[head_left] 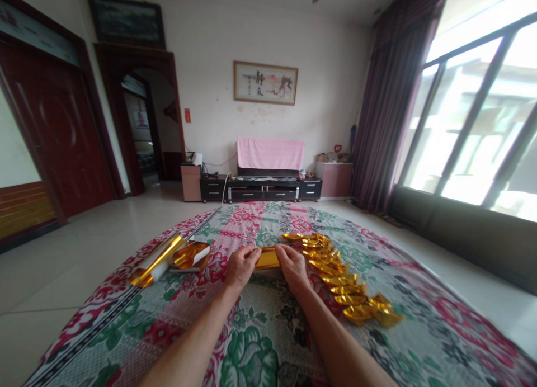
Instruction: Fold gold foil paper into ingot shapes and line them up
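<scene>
A strip of gold foil paper [268,258] lies on the flowered cloth [260,331] straight ahead. My left hand [241,267] grips its left end with the fingers curled over it. My right hand [292,267] grips its right end the same way. A curved row of several folded gold foil pieces [342,281] runs from just beyond my right hand toward the near right. To the left of my left hand lies a stack of gold foil sheets [170,258] with white backing.
The cloth covers a round surface over a tiled floor [75,253]. A dark TV cabinet [260,188] with a pink cover stands at the far wall. Dark wooden doors are at the left, large windows [478,118] with purple curtains at the right.
</scene>
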`<state>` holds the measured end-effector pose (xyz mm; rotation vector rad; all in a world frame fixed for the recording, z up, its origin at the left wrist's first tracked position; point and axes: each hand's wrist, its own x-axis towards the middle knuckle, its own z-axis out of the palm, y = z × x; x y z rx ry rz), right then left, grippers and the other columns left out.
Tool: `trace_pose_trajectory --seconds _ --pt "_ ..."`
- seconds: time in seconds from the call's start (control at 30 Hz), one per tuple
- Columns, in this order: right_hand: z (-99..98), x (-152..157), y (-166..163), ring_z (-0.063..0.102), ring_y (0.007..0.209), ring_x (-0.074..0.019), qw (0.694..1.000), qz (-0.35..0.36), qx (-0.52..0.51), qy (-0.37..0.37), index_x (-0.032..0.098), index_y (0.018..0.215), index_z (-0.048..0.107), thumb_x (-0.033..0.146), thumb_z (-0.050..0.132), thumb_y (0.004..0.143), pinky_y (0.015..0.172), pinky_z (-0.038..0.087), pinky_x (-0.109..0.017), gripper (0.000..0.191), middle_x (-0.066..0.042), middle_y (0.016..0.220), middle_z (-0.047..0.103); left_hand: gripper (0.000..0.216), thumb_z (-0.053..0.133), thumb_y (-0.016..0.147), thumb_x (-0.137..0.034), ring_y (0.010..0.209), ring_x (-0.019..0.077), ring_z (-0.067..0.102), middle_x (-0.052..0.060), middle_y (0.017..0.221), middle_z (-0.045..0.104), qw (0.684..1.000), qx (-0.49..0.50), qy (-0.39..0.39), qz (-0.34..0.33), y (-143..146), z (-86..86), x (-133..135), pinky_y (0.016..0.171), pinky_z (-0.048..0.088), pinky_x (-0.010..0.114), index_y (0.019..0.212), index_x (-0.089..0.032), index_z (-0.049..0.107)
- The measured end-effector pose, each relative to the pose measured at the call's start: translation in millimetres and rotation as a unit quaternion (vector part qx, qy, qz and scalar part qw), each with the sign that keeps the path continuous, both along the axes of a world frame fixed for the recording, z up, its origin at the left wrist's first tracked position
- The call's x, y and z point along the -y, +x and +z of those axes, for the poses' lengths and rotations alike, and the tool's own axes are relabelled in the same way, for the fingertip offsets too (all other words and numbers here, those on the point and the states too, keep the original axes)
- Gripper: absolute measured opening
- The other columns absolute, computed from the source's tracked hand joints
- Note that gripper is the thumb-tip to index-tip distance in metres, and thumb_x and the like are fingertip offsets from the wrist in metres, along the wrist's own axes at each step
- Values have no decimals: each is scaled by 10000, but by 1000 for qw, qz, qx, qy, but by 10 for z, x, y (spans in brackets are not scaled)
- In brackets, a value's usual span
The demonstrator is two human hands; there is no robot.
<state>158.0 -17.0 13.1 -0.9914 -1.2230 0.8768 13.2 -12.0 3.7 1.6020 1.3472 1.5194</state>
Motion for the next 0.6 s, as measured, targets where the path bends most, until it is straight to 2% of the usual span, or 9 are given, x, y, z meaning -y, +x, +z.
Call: trace_pose_trajectory --seconds 0.33,0.6 --pt "16 7 -13 562 670 -171 998 -51 35 19 116 805 693 517 561 669 611 448 -241 444 -46 700 653 273 543 692 -422 617 152 540 21 627 634 1000 -14 13 15 5 17 -10 568 380 214 696 -186 680" --pt "4 -8 -6 549 633 -156 998 -54 35 13 110 798 684 492 559 672 586 434 -229 421 -38 671 640 273 537 703 -415 647 164 557 33 667 653 1000 -23 15 14 6 33 0 591 384 227 713 -184 683"
